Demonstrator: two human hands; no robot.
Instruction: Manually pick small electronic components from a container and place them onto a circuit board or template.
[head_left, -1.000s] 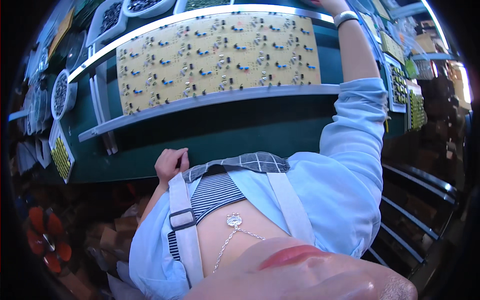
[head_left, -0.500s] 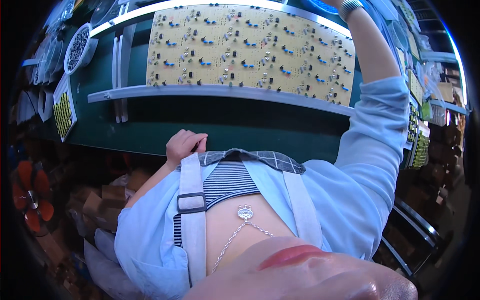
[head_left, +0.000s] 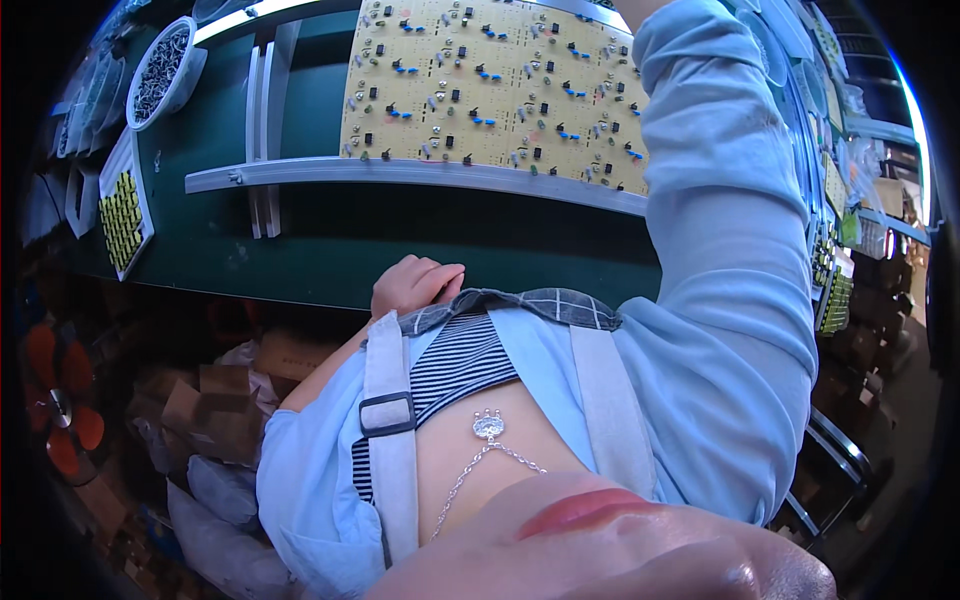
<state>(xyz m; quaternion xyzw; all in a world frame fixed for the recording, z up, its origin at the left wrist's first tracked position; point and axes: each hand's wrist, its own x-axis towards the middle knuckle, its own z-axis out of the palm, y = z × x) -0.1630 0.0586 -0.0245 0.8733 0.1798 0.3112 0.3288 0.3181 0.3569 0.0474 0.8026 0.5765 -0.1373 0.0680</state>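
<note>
My left hand (head_left: 415, 285) lies at the near edge of the green worktable, fingers curled closed and thumb against them. Its palm is hidden, so anything inside cannot be made out. My right arm, in a light blue sleeve (head_left: 715, 130), stretches far forward across the right part of a tan circuit board panel (head_left: 500, 95); the hand itself is beyond the top edge. Small black, blue and green components stand in rows on the panel. A silver metal rail (head_left: 400, 174) runs along the panel's near side.
At the far left, a white tub (head_left: 165, 75) holds many small metal-coloured parts. Below it a white tray (head_left: 125, 205) carries rows of yellow-green pieces. Crossing rails (head_left: 265, 130) lie left of the panel. An orange-bladed fan (head_left: 62, 405) and cardboard boxes (head_left: 215, 415) are lower left.
My right arm has reached farther forward and left, taking the wristband and hand out of view. The panel and my left hand appear farther right in the picture; the left fingers stay curled.
</note>
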